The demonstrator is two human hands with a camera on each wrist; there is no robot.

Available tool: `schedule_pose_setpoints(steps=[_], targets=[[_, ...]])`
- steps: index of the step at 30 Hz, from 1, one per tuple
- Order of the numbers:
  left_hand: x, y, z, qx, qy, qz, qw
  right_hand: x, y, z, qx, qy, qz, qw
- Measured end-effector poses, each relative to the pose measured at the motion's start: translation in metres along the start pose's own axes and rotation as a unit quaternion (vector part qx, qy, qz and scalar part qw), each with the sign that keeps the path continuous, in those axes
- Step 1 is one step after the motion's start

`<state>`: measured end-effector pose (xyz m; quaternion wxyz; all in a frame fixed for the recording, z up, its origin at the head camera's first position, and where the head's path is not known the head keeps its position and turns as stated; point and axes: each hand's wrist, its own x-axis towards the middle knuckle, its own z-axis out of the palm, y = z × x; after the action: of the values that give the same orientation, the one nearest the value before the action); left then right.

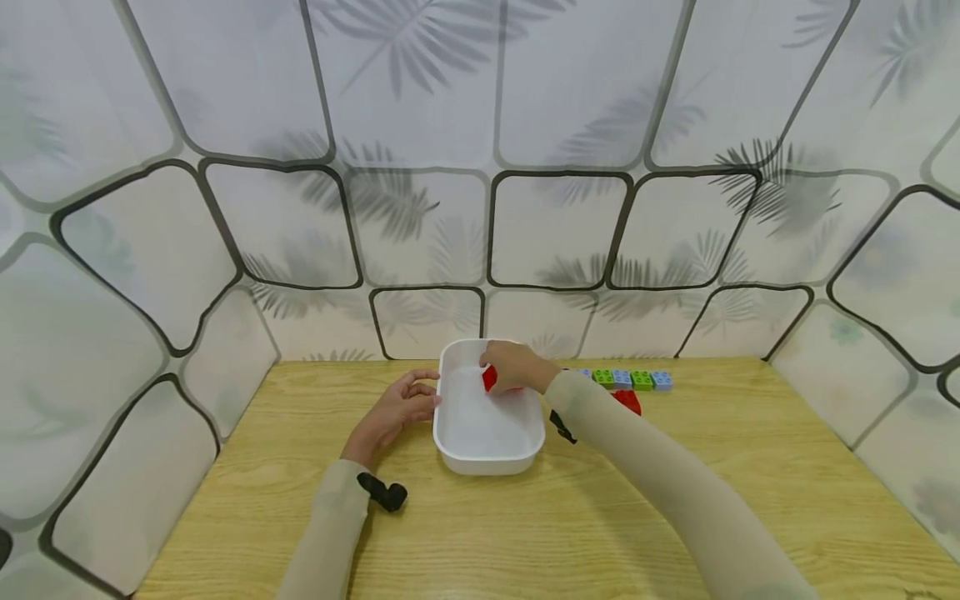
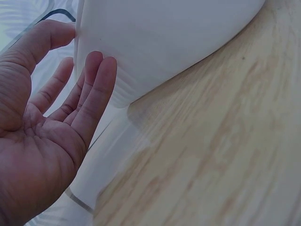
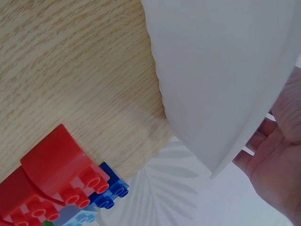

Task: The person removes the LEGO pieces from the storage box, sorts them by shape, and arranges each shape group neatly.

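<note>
A white rectangular tub (image 1: 480,429) stands on the wooden table. My right hand (image 1: 516,365) reaches over its right wall and pinches a red building block (image 1: 490,378) inside the tub. In the right wrist view the tub wall (image 3: 221,70) hides the right hand's fingertips and the red block. Beside the left wall is my left hand (image 1: 397,408), its fingers spread and loosely bent. In the left wrist view its thumb and fingertips lie against the outside of the tub (image 2: 155,42), without wrapping round it.
A row of green and light blue building blocks (image 1: 632,380) lies to the tub's right, near the table's back edge. Curved red blocks (image 3: 56,165) and a dark blue block (image 3: 109,186) are next to it, partly behind my right sleeve. A patterned curtain (image 1: 420,225) surrounds the table.
</note>
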<state>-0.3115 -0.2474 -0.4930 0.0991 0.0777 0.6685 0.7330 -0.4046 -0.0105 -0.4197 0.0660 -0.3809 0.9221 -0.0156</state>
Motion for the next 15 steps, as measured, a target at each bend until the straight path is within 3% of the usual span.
schedule_pose_setpoints(steps=[9, 15], targets=[[-0.0020, 0.0008, 0.0008, 0.003, -0.001, -0.001, 1.0000, 0.0051, -0.0037, 0.0061, -0.061, -0.010, -0.035, 0.9975], [-0.0025, 0.0020, 0.0012, 0.005, 0.003, -0.002, 1.0000, 0.0092, -0.0074, 0.0057, -0.056, -0.025, -0.033, 0.9976]])
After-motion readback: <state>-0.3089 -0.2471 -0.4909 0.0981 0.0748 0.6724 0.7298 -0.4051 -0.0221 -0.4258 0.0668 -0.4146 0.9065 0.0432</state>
